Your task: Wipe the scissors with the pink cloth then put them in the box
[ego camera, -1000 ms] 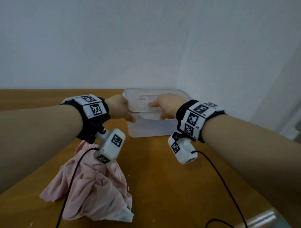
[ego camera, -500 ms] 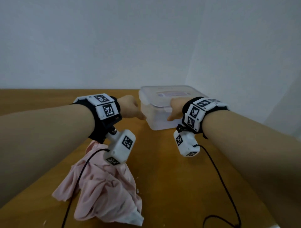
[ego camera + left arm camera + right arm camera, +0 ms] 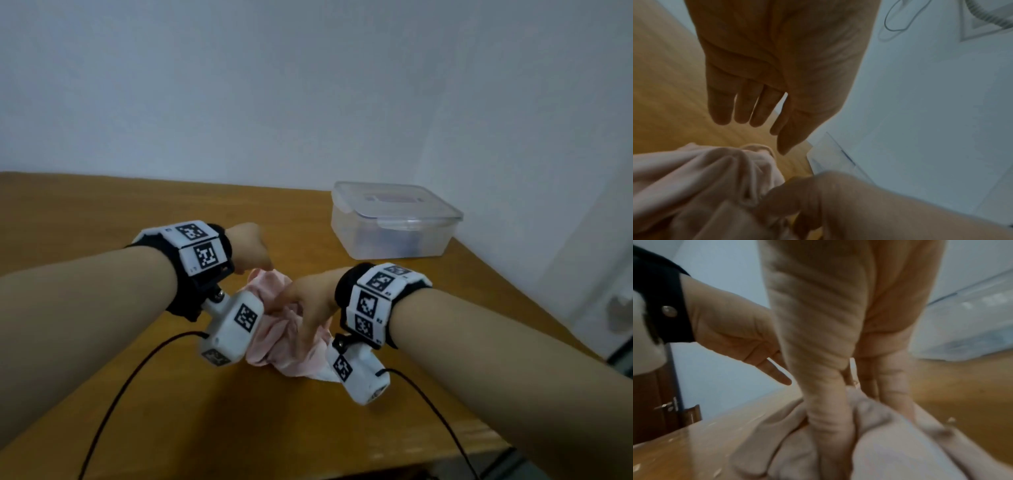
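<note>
The head camera looks forward and down from above the near edge of the wooden table (image 3: 102, 219), taking in both forearms, the pink cloth (image 3: 281, 346) between them and the lidded box (image 3: 394, 222) far right by the wall. The left wrist camera sits very close under the left hand (image 3: 777, 65), facing along its palm toward the far right, with the cloth low in front. The right wrist camera sits equally close under the right hand (image 3: 838, 337), facing leftward across the table toward a door (image 3: 657, 402). All three share the cloth; each wrist view also catches the other hand and an edge of the box.
</note>
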Demonstrator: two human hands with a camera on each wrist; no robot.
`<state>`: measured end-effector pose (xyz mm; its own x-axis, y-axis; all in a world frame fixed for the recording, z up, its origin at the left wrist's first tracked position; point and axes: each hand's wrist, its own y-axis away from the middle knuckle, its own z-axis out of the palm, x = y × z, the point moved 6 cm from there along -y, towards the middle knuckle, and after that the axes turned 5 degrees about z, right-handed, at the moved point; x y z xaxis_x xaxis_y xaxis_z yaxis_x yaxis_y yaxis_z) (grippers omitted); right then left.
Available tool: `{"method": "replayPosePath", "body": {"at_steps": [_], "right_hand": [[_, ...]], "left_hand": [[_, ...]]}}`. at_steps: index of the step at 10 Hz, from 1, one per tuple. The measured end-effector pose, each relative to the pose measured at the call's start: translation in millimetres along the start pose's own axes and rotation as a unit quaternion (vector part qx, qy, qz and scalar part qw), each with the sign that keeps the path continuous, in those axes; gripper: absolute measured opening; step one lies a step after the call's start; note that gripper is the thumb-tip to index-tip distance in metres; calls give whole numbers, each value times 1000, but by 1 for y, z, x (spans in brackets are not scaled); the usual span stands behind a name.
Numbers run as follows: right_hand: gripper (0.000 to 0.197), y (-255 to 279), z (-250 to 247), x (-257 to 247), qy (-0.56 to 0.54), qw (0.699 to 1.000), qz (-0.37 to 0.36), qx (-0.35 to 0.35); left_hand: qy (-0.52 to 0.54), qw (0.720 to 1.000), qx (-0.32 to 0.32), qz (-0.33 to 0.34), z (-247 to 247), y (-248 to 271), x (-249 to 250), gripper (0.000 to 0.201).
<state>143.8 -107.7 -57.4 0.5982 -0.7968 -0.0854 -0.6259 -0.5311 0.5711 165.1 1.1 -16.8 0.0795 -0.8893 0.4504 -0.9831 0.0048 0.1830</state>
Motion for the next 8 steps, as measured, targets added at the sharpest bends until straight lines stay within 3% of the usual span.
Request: {"method": "replayPosePath", "body": {"at_steps": [1,2,4,5,6,7,8], "right_hand": [[40,-1,6,-12,42,997,16,55],[24,10,1,9,-27,991,83,98],[30,60,-14,101,-160,924,229,262],[16,84,-14,152,-190,877,306,317],[25,94,-13,185,-227,847,340,340],[36,81,-4,202,-251,854,366,271],[45,66,3,205,-181,875,396,211]], "left_hand": [[-8,998,-54,-5,17,18,-7,14],[-15,996,-89,2,31,28,-4,15],[7,996,-88,26,47,21,30,31],[24,995,-84,50,52,10,56,34],[23,994,-76,71,52,1,76,33],[13,994,-69,87,50,-8,82,36],[19,994,-64,92,47,-11,77,37]]}}
